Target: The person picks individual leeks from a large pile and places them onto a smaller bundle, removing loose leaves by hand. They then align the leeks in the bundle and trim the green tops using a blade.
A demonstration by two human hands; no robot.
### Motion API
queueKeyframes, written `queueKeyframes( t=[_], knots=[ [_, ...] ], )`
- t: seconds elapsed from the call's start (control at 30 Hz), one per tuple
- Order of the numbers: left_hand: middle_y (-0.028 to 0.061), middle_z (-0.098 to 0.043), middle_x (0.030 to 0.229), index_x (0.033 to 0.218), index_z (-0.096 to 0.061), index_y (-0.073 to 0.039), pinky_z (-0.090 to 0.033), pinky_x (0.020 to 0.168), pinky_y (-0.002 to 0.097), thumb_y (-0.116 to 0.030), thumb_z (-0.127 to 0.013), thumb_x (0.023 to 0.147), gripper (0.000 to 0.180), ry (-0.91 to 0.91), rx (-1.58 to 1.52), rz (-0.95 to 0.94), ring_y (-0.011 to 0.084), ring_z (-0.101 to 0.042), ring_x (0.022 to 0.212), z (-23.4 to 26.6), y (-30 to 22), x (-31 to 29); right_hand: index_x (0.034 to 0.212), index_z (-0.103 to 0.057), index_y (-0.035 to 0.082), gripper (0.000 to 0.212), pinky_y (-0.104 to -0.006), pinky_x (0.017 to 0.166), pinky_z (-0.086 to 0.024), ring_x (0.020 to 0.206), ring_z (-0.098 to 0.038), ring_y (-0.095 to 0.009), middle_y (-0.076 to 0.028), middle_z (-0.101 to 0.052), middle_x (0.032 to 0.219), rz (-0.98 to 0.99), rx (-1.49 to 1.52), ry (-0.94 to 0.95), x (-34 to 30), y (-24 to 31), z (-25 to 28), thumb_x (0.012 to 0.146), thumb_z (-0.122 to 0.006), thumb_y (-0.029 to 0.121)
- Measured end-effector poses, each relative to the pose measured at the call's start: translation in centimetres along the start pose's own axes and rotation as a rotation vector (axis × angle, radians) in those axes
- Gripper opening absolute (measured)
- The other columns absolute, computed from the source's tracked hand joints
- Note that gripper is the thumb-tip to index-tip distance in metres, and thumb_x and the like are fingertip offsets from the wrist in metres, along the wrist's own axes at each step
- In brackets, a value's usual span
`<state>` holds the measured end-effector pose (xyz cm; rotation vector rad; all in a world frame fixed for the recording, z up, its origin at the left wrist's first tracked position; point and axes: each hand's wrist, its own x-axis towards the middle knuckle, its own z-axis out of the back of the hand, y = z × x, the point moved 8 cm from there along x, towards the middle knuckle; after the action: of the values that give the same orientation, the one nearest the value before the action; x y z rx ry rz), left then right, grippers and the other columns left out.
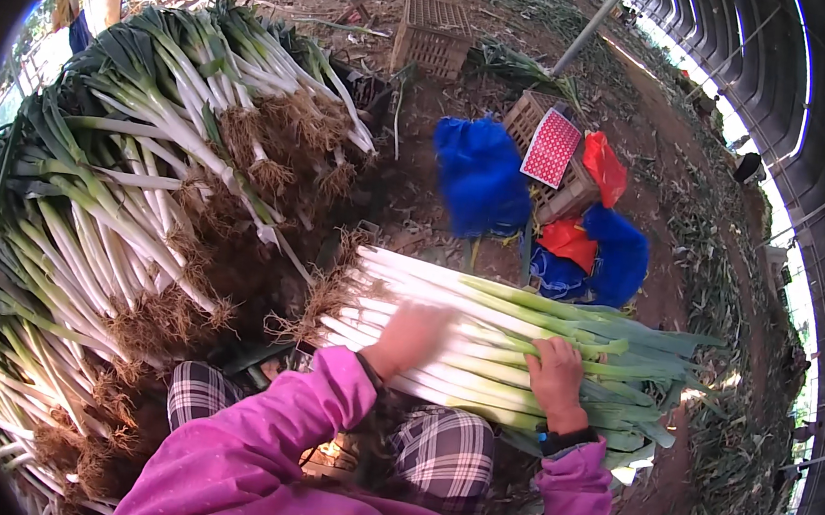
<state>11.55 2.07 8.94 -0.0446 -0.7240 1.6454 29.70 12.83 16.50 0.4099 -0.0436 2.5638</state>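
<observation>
In front of my knees lies a bundle of leeks [469, 344], white shanks and shaggy roots to the left, green leaves to the right. My left hand [411, 341] is over the white shanks near the root end; motion smears its fingers, so its grip cannot be made out. My right hand [558, 378] rests on the bundle where white turns to green, its fingers curled over the stalks. Some shanks are hidden beneath both hands. To the left, a big heap of leeks [154, 180] spreads out, with brown roots facing me.
Beyond the bundle stand a plastic crate [562, 195] with a red-and-white patterned sheet [552, 148] on it, blue cloth [482, 177] and a red bag [604, 169]. Farther back is another crate [434, 37]. Leaf scraps litter the soil; a metal pole [595, 27] slants at the back.
</observation>
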Motion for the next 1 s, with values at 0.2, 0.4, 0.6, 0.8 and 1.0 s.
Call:
queueKeyframes(
  t=[0.2, 0.4, 0.6, 0.8, 1.0],
  knots=[
    [0.0079, -0.065, 0.085, 0.121, -0.056, -0.01, -0.048, 0.072, 0.0399, -0.017, -0.064, 0.077, 0.045, -0.023, -0.071, -0.123, 0.0271, -0.064, 0.082, -1.4, -5.3, 2.7, 0.09, -0.063, 0.008, 0.022, -0.0461, 0.065, -0.05, 0.075, -0.063, -0.033, -0.011, -0.06, 0.078, 0.022, -0.015, 0.141, 1.8, 5.5, 5.4, 0.08, -0.069, 0.027],
    [0.005, -0.07, 0.095, 0.12, -0.065, -0.022, -0.05, 0.084, 0.0419, -0.03, -0.068, 0.081, 0.039, 0.31, 0.052, 0.046, 0.0256, -0.067, 0.089, -1.0, 5.9, -3.2, 0.099, -0.068, 0.007, 0.028, -0.0449, 0.075, -0.051, 0.087, -0.064, -0.037, -0.017, -0.067, 0.091, -0.174, 0.174, 0.398, -1.9, 3.3, 3.5, 0.081, -0.069, 0.028],
    [0.0101, -0.063, 0.109, 0.124, -0.058, -0.014, -0.042, 0.097, 0.0446, -0.034, -0.073, 0.077, 0.053, 0.117, -0.153, -0.105, 0.0301, -0.06, 0.104, 3.1, 2.4, -3.7, 0.102, -0.067, 0.005, 0.032, -0.0458, 0.08, -0.05, 0.092, -0.063, -0.04, -0.019, -0.068, 0.095, -0.187, 0.33, 0.281, -2.4, 2.8, 3.2, 0.08, -0.071, 0.028],
    [0.0108, -0.061, 0.102, 0.111, -0.062, -0.009, -0.045, 0.083, 0.0443, -0.017, -0.07, 0.076, 0.037, -0.174, -0.376, -0.251, 0.0332, -0.057, 0.095, 6.3, -5.8, -2.5, 0.103, -0.067, 0.006, 0.032, -0.047, 0.08, -0.05, 0.093, -0.063, -0.039, -0.019, -0.068, 0.1, -0.151, 0.258, 0.342, -1.6, 3.4, 3.0, 0.082, -0.066, 0.031],
    [0.0086, -0.062, 0.102, 0.103, -0.064, -0.008, -0.048, 0.079, 0.0413, -0.015, -0.068, 0.075, 0.029, -0.111, -0.334, -0.234, 0.0317, -0.059, 0.094, 4.6, -7.6, -2.2, 0.094, -0.068, 0.001, 0.035, -0.0485, 0.079, -0.048, 0.09, -0.062, -0.042, -0.023, -0.066, 0.091, -0.154, 0.315, 0.557, -0.7, 4.5, 2.7, 0.085, -0.063, 0.034]
  ],
)
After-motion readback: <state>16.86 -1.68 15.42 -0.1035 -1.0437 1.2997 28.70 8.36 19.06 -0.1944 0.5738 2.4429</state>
